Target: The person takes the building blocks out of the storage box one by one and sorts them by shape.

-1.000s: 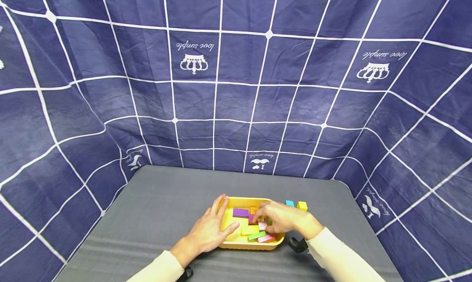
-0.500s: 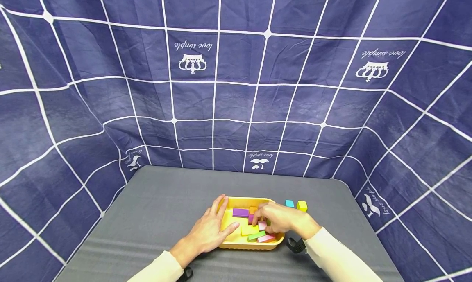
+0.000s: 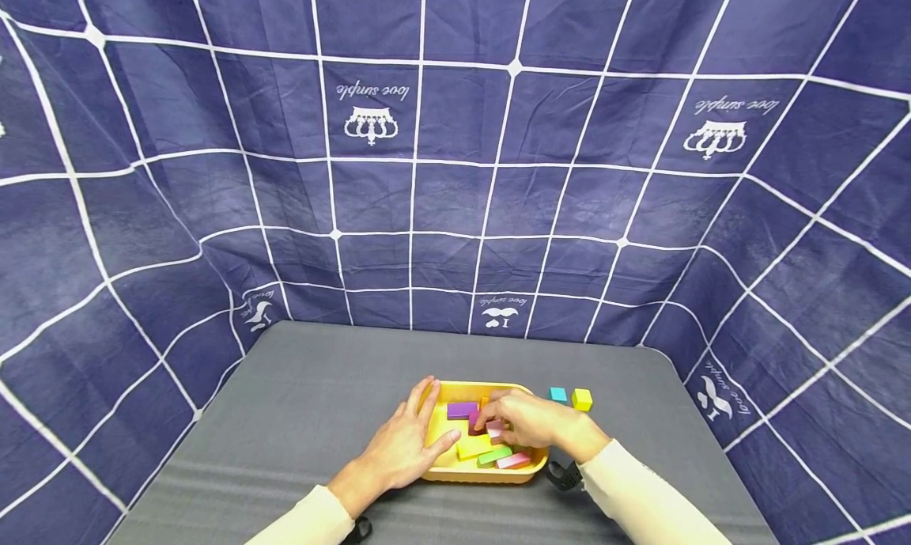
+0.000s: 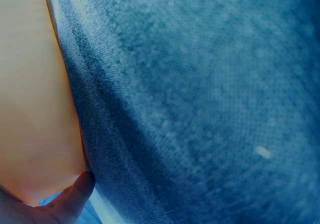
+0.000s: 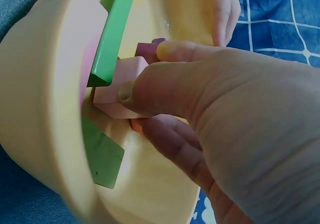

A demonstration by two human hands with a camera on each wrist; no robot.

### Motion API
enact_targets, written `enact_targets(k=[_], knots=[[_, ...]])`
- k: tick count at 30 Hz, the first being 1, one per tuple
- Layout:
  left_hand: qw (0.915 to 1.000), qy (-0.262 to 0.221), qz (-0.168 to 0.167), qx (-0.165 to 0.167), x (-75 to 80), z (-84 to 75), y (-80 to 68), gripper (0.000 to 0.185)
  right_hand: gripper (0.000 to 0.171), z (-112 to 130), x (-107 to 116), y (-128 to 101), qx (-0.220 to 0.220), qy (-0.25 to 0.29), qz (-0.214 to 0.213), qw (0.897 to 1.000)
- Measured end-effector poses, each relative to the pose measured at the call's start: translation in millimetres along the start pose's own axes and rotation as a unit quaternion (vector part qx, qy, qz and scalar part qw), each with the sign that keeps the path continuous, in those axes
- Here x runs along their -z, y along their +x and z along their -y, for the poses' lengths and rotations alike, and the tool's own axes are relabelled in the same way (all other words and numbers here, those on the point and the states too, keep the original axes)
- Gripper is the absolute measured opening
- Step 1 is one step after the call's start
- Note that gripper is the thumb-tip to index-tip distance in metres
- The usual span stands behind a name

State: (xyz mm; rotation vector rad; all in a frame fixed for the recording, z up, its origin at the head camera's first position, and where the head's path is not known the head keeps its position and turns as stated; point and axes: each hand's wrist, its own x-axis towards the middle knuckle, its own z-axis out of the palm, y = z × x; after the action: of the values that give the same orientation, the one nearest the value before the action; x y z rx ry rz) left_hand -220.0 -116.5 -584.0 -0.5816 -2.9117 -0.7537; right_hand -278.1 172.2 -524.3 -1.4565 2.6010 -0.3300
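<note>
- Resting L hand [image 3: 402, 442] on left end of yellow tray [image 3: 477, 478], low mid-frame, on gray table [image 3: 320, 418]; prob. to stop tray from sliding.
- Spreading L fingers loosely along that end, w/ thumb over tray's inside; touching, not gripping.
- Holding pink block [image 3: 494, 430] w/ bent fingers of R hand [image 3: 530, 418], in tray, just right of low mid-frame; thumb on block's side, pointer on dark purple block [image 3: 473, 422] next to it. Can't tell how hard.
- Holding it from above, prob. b/c of other blocks crowded close by.
- Not touching yellow block [image 3: 472, 448], green block [image 3: 494, 456] or 2nd pink block [image 3: 513, 460], all lower in frame, nr. tray's front side.
- Also inside, higher in frame: purple block [image 3: 462, 410], plus orange block [image 3: 485, 402], partly hidden behind R hand.
- In right wrist view, lower left: darker green block [image 5: 102, 156] by tray wall; can't tell if touching.
- Outside tray, on table, up & right in frame: blue cube [image 3: 558, 395] & yellow cube [image 3: 581, 400], side by side; prob. there to be out of R hand's way.
</note>
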Motion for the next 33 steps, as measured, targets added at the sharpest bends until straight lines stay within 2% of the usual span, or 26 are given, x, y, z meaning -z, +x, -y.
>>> enact_targets(k=[17,25,33], knots=[[1.0000,-0.002,-0.003,0.001,1.0,0.1,-1.2,0.102,0.025,2,4,-8,-0.008,0.017,-0.019,1.000],[1.0000,-0.002,-0.005,0.002,-0.9,-0.1,-3.7,0.102,0.021,1,3,-17,0.015,0.010,-0.059,0.998],[0.9999,-0.003,-0.013,-0.002,-1.4,-0.5,-3.4,0.102,0.024,-2,8,-26,0.012,0.014,-0.095,0.995]])
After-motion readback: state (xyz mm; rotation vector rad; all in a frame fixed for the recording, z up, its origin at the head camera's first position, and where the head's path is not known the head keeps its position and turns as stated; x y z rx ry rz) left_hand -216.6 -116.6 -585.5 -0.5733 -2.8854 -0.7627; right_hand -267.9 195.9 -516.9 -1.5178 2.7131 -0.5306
